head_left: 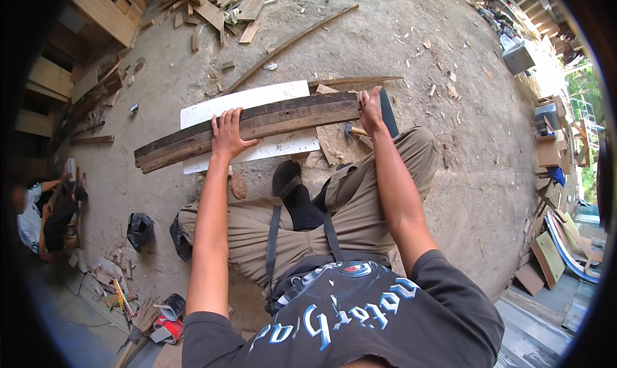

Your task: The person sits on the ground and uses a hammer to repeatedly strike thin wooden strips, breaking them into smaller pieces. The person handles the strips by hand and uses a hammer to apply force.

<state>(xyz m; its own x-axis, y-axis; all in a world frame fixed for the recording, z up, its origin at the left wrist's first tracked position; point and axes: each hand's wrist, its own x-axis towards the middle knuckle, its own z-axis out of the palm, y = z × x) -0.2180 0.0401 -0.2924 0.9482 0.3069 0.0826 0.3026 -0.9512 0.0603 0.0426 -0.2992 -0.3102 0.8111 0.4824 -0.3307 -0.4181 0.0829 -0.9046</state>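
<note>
A long, weathered wooden beam (289, 115) with a dark upper edge lies across a white board (276, 93) in front of my crossed legs. My left hand (226, 134) spans the beam left of its middle, fingers over the far edge and thumb out along the near side. At the beam's right end, my right hand (371, 111) is closed round the wood, thumb pointing up. Close below that hand is a hammer (352, 130), partly hidden. A dark flat piece (388, 113) lies just right of the hand.
Beyond the board lie a long thin strip (292, 46) and a heap of scrap wood (222, 8). To the left are a black bag (140, 232) and another person (48, 217). Panels (546, 259) lean at the right; a brush (144, 320) is at lower left.
</note>
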